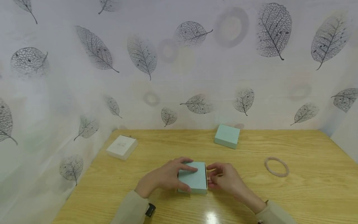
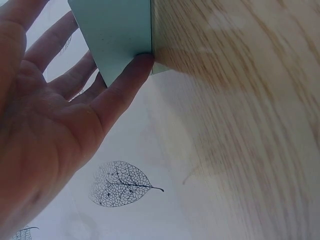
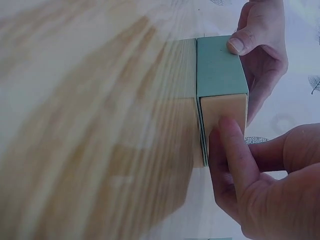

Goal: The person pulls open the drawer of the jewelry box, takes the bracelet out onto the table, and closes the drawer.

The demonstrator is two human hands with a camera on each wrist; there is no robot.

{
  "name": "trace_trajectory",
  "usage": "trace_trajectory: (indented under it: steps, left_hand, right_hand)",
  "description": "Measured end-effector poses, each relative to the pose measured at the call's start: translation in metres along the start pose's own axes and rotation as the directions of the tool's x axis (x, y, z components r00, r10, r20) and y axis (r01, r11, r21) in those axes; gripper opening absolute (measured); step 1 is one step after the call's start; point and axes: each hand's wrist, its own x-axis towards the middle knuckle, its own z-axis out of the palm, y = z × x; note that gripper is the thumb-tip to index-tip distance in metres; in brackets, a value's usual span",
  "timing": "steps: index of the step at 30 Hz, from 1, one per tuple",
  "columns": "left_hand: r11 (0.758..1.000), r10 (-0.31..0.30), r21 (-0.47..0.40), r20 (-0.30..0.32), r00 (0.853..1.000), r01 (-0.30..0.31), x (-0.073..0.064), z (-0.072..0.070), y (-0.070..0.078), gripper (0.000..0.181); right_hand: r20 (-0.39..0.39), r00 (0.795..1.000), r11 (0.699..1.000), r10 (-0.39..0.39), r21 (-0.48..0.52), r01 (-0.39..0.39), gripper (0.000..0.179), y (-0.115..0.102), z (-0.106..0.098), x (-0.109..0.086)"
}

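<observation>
A light green drawer-style box (image 1: 194,175) lies on the table between the two hands. My left hand (image 1: 167,175) grips it from the left, thumb (image 2: 131,75) against its near side and fingers spread over the top. At the box's right end the peach-coloured end of its inner tray (image 3: 220,107) shows, about level with the sleeve's edge. My right hand (image 1: 225,179) is there with curled fingers, thumb and fingertips pinching at the middle of the tray's end; the pinched spot itself is hidden by the fingers.
A second light green box (image 1: 227,136) stands at the back edge, right of centre. A white box (image 1: 122,147) lies at the back left. On the right lies a pale pink ring (image 1: 277,167). A leaf-patterned curtain (image 1: 179,77) borders the wooden table (image 1: 156,141).
</observation>
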Motion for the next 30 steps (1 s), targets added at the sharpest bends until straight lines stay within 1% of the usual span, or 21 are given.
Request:
trace_trajectory:
  steps: [8,15,30]
  left_hand:
    - [1.000,-0.007,-0.005,0.003,1.000,0.007,0.0008,0.0009,-0.0009,0.064]
    - [1.000,-0.006,-0.007,-0.004,1.000,0.006,0.0008,0.0012,-0.0017,0.064]
    - [1.000,0.015,-0.009,-0.002,1.000,-0.015,0.0005,0.0005,-0.0016,0.064]
  right_hand:
    - [0.054,0.998,0.999,-0.015,0.034,0.014,0.037,0.0003,-0.0005,0.0001]
    - [0.047,0.999,0.999,0.003,0.036,-0.005,0.037,0.0000,0.0008,0.0008]
    - [0.040,0.999,0.999,0.005,0.043,-0.007,0.034,-0.0006,0.0000,0.0002]
